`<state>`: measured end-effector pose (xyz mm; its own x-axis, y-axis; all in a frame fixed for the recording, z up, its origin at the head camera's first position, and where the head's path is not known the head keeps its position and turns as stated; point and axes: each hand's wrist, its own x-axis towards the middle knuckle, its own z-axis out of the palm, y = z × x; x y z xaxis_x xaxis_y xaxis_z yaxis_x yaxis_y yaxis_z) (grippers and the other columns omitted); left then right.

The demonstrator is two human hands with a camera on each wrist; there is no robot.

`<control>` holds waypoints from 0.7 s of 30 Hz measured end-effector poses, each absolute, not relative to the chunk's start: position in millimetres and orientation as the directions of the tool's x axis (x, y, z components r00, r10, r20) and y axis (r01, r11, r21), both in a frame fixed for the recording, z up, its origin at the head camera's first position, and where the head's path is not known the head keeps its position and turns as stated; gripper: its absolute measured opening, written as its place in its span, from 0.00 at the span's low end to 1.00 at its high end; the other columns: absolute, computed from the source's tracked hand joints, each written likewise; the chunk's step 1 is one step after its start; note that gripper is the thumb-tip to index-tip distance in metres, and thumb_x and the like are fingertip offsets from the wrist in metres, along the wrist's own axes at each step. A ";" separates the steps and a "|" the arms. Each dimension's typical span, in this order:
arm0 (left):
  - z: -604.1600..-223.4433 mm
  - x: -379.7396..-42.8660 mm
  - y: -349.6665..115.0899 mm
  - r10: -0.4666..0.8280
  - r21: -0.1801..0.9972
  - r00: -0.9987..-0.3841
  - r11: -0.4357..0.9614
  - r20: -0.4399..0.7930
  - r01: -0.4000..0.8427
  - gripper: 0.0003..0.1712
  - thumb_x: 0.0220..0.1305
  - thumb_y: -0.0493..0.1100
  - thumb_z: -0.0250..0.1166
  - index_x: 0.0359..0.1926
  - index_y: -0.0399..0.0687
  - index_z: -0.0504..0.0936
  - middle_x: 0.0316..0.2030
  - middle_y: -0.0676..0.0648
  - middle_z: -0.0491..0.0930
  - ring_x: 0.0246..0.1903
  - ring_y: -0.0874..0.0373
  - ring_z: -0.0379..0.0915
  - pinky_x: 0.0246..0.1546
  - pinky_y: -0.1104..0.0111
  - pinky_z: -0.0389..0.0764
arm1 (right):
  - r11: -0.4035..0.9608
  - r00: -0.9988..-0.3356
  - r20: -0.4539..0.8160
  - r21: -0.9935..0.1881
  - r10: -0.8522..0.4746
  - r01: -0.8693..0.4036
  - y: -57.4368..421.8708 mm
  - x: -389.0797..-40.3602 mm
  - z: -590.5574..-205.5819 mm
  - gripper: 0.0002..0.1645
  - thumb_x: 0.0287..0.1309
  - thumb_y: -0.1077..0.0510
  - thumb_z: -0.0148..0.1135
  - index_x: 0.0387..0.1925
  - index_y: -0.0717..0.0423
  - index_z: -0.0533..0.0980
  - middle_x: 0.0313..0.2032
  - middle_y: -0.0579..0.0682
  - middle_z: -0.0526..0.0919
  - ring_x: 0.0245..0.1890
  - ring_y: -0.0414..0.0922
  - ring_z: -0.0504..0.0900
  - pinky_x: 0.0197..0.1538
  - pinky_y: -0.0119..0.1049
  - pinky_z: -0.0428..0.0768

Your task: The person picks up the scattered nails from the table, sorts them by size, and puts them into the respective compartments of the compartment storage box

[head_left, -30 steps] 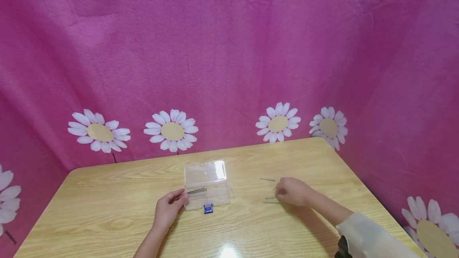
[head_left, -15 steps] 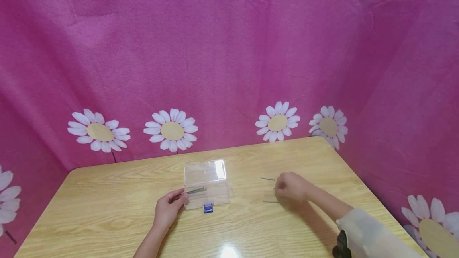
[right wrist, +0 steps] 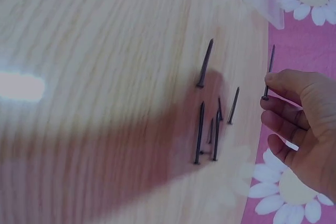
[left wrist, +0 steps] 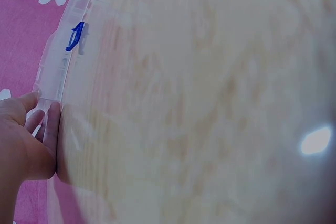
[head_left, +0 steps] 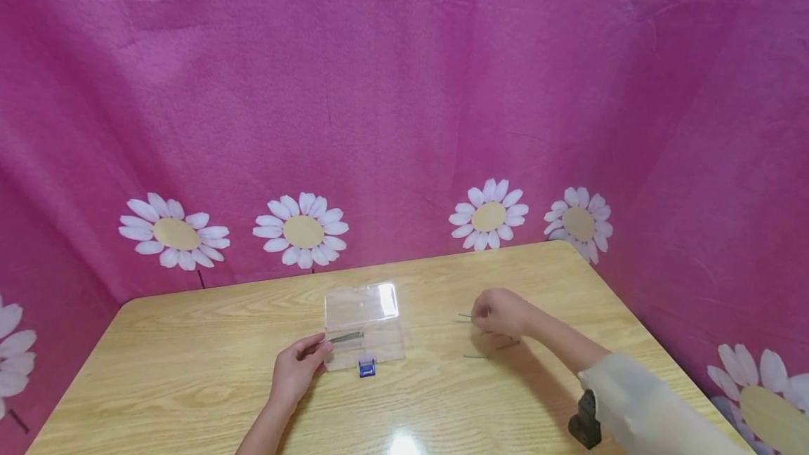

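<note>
A clear plastic box lies on the table with its lid swung back and a blue latch at its front. Several nails lie together in its left part. My left hand holds the box's left end between thumb and fingers; the left wrist view shows that grip at the box wall. Over to the right, my right hand pinches a single nail near its head, between thumb and forefinger, point outward. Several more nails of different lengths lie on the wood below that hand.
The wooden table has a rounded far edge against a pink cloth printed with daisies. More cloth hangs at both sides. A dark device sits at the right sleeve.
My right hand has risen and shifted a little to the left, over the loose nails, with one nail pinched. The left hand and the box have stayed put.
</note>
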<state>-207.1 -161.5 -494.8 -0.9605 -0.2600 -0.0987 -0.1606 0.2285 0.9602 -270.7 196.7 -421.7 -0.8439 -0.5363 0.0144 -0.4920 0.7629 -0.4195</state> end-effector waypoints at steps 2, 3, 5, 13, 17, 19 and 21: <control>-495.1 -207.4 -161.7 -0.259 0.961 -0.961 0.225 -0.100 -0.161 0.22 0.53 0.43 0.64 0.49 0.38 0.76 0.37 0.43 0.79 0.27 0.64 0.73 0.27 0.76 0.78 | 0.752 -0.834 0.027 -0.417 -0.551 -0.511 191.8 -271.4 -420.5 0.04 0.47 0.60 0.58 0.23 0.52 0.79 0.23 0.41 0.78 0.26 0.36 0.71 0.33 0.29 0.73; -495.2 -207.6 -161.8 -0.261 0.961 -0.960 0.225 -0.103 -0.164 0.22 0.53 0.43 0.64 0.49 0.38 0.76 0.37 0.43 0.79 0.27 0.64 0.73 0.27 0.76 0.78 | 0.748 -0.832 0.028 -0.421 -0.555 -0.513 189.4 -271.6 -420.1 0.04 0.48 0.60 0.58 0.23 0.52 0.79 0.23 0.41 0.78 0.26 0.36 0.71 0.33 0.29 0.73; -495.6 -208.1 -162.3 -0.261 0.960 -0.959 0.226 -0.106 -0.168 0.22 0.53 0.42 0.64 0.49 0.39 0.76 0.38 0.43 0.79 0.28 0.64 0.73 0.27 0.76 0.78 | 0.740 -0.825 0.024 -0.429 -0.565 -0.519 184.7 -271.8 -420.3 0.04 0.48 0.60 0.58 0.24 0.53 0.80 0.23 0.41 0.79 0.26 0.35 0.71 0.32 0.28 0.73; -498.1 -209.3 -163.9 -0.261 0.960 -0.960 0.228 -0.100 -0.162 0.22 0.52 0.43 0.64 0.49 0.40 0.76 0.38 0.43 0.79 0.29 0.64 0.73 0.28 0.76 0.79 | 0.722 -0.815 0.014 -0.455 -0.579 -0.521 167.1 -272.2 -424.4 0.04 0.48 0.60 0.58 0.25 0.53 0.80 0.24 0.41 0.79 0.28 0.36 0.72 0.34 0.29 0.74; -498.8 -209.5 -164.2 -0.258 0.958 -0.961 0.237 -0.096 -0.159 0.22 0.53 0.43 0.64 0.49 0.40 0.76 0.39 0.43 0.79 0.29 0.64 0.74 0.28 0.76 0.79 | 0.715 -0.802 0.023 -0.439 -0.597 -0.545 160.8 -272.7 -427.7 0.05 0.48 0.61 0.58 0.24 0.52 0.80 0.25 0.41 0.80 0.28 0.35 0.73 0.35 0.28 0.74; -498.4 -209.6 -163.9 -0.260 0.957 -0.961 0.241 -0.098 -0.163 0.21 0.53 0.43 0.64 0.49 0.40 0.76 0.39 0.43 0.79 0.29 0.64 0.74 0.28 0.76 0.79 | 0.709 -0.794 0.029 -0.433 -0.607 -0.557 157.7 -272.9 -428.4 0.05 0.48 0.61 0.58 0.24 0.52 0.80 0.25 0.41 0.80 0.28 0.35 0.73 0.36 0.28 0.74; -498.0 -209.9 -163.4 -0.259 0.958 -0.961 0.239 -0.095 -0.159 0.21 0.53 0.42 0.64 0.49 0.40 0.76 0.39 0.42 0.79 0.30 0.64 0.74 0.28 0.76 0.79 | 0.700 -0.785 0.042 -0.424 -0.618 -0.574 154.1 -272.9 -427.7 0.05 0.48 0.60 0.58 0.24 0.52 0.80 0.25 0.41 0.80 0.28 0.35 0.73 0.35 0.28 0.74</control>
<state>-209.9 -163.4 -498.0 -0.9612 -0.2591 -0.0948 -0.1589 0.2388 0.9580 -272.9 154.1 -427.7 -0.7849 -0.6182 0.0425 -0.5744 0.7001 -0.4242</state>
